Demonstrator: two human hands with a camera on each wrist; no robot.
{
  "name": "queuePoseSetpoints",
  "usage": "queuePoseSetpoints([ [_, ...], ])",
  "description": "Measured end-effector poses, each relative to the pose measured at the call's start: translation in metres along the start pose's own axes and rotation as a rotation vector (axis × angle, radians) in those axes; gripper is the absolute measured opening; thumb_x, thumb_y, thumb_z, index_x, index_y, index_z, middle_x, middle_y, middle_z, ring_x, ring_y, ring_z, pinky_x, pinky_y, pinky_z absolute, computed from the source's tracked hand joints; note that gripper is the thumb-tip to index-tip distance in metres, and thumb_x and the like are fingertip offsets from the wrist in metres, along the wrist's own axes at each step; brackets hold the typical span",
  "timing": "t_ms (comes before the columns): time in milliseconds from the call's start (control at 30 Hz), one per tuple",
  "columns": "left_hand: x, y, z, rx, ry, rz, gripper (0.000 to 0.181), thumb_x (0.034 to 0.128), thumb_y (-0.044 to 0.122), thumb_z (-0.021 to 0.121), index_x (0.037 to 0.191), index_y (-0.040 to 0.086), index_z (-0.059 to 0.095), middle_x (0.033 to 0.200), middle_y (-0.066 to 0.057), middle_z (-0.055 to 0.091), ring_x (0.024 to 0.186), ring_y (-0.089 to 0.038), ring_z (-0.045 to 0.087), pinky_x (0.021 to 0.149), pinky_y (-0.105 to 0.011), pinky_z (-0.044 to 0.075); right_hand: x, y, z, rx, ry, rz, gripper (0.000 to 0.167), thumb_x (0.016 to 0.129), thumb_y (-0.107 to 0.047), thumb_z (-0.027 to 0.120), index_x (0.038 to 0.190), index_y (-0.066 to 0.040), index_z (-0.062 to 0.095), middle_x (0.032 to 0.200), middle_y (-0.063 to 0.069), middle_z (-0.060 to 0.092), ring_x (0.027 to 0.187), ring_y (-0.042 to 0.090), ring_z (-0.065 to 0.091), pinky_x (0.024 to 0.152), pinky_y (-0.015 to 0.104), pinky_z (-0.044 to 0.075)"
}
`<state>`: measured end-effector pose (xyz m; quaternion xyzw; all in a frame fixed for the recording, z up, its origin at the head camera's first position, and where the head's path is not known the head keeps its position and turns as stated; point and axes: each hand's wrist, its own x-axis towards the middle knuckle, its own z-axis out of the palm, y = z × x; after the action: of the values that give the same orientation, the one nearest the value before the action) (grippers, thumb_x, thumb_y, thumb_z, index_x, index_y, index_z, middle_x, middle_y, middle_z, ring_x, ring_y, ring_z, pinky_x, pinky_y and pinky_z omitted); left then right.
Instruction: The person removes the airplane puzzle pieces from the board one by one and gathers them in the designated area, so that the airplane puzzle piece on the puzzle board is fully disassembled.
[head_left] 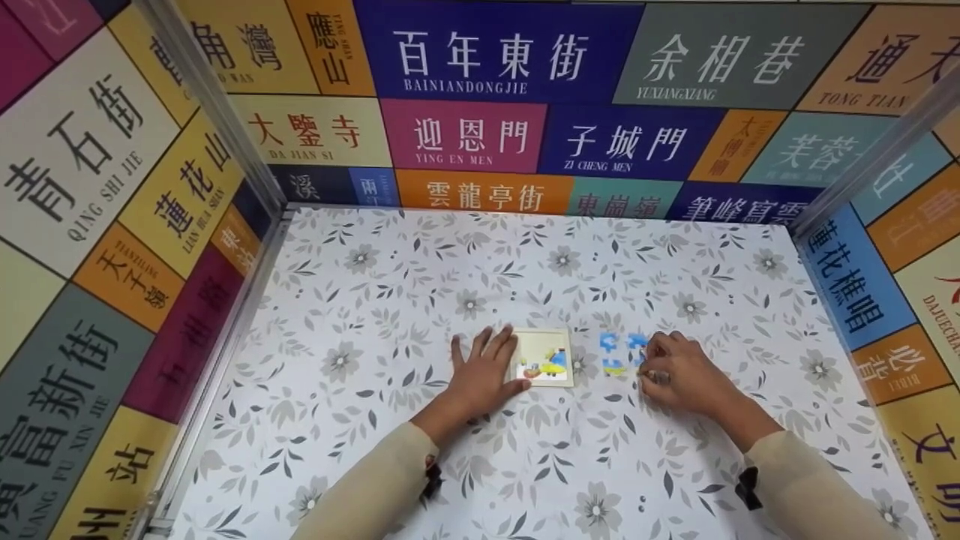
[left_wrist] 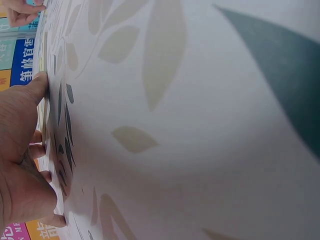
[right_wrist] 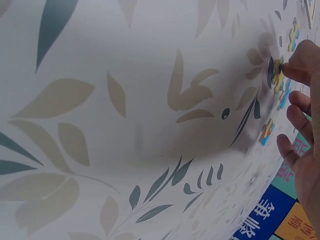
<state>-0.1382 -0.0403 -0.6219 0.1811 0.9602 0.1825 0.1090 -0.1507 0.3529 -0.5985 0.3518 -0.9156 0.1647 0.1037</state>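
A small square puzzle tray [head_left: 571,360] with a partly filled picture lies on the table. My left hand [head_left: 480,379] spreads its fingers over the tray's left side, thumb at the lower edge; the left wrist view shows this hand [left_wrist: 20,150] against the tray's thin edge. To the tray's right lie blue and yellow puzzle pieces [head_left: 613,367]. My right hand [head_left: 682,375] is bent over the right-hand ones. In the right wrist view its thumb side [right_wrist: 305,100] pinches a yellow piece [right_wrist: 278,75] at the table surface; the index fingertip is mostly hidden. An orange-and-blue piece [right_wrist: 267,131] lies by the other fingers.
White table covering [head_left: 390,450] with grey flowers and leaves runs under everything. Panels with coloured street-name signs [head_left: 465,135] stand along the back and both sides, with clear edge strips at the corners.
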Motion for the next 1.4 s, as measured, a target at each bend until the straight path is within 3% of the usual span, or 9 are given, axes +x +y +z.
queuePoseSetpoints([
  [167,0.001,0.0,0.0,0.004,0.002,0.002,0.088,0.1068,0.069,0.057,0.176,0.021,0.031,0.187,0.002,0.022,0.173,-0.032,0.018,0.13,-0.082,0.01,0.006,-0.003,-0.004,0.003,-0.044,0.028,0.009,0.087,-0.014,0.087,0.08,-0.02,0.085,0.097,0.003,0.063,0.085,0.018,0.049,0.07,0.041,0.039],
  [400,-0.001,-0.002,0.002,-0.002,0.008,0.017,0.089,0.1068,0.07,0.056,0.176,0.02,0.032,0.186,0.0,0.023,0.173,-0.034,0.019,0.129,-0.083,0.01,0.014,-0.012,-0.005,0.009,-0.065,0.09,0.031,0.091,-0.016,0.085,0.064,-0.024,0.071,0.098,0.003,0.062,0.086,0.02,0.052,0.069,0.043,0.042],
  [633,-0.003,-0.002,0.004,0.0,0.009,0.009,0.086,0.1076,0.067,0.058,0.176,0.02,0.032,0.186,0.001,0.023,0.173,-0.033,0.019,0.128,-0.083,0.011,0.029,-0.03,-0.003,0.061,-0.07,0.17,0.003,0.095,-0.012,0.086,0.093,-0.012,0.083,0.105,0.005,0.069,0.092,0.026,0.063,0.077,0.05,0.053],
  [800,-0.001,0.0,0.002,0.008,0.006,0.003,0.087,0.107,0.066,0.06,0.175,0.02,0.033,0.186,0.002,0.023,0.173,-0.033,0.019,0.129,-0.083,0.011,0.04,-0.04,-0.002,0.119,-0.114,0.224,0.02,0.096,-0.01,0.085,0.114,-0.003,0.082,0.113,0.01,0.071,0.093,0.028,0.065,0.08,0.047,0.057],
  [933,-0.001,0.002,0.0,0.008,0.008,0.01,0.087,0.1066,0.067,0.059,0.175,0.02,0.033,0.186,0.001,0.024,0.173,-0.033,0.02,0.129,-0.083,0.011,0.049,-0.047,0.0,0.121,-0.13,0.225,0.029,0.096,-0.011,0.086,0.123,-0.002,0.08,0.116,0.012,0.072,0.098,0.031,0.068,0.083,0.049,0.061],
  [1200,-0.002,0.001,-0.001,-0.005,0.006,0.016,0.088,0.1069,0.068,0.058,0.176,0.019,0.032,0.186,0.001,0.023,0.173,-0.033,0.018,0.128,-0.083,0.01,0.064,-0.06,0.011,0.175,-0.146,0.215,0.038,0.094,-0.011,0.088,0.129,-0.003,0.077,0.116,0.014,0.072,0.099,0.032,0.071,0.088,0.054,0.061],
  [1400,-0.002,0.0,0.0,-0.01,0.009,0.02,0.087,0.1074,0.066,0.059,0.175,0.019,0.033,0.186,0.0,0.023,0.173,-0.034,0.019,0.128,-0.084,0.01,0.073,-0.069,0.023,0.197,-0.136,0.156,0.038,0.093,-0.008,0.087,0.129,-0.002,0.076,0.117,0.015,0.072,0.102,0.035,0.072,0.089,0.055,0.061],
])
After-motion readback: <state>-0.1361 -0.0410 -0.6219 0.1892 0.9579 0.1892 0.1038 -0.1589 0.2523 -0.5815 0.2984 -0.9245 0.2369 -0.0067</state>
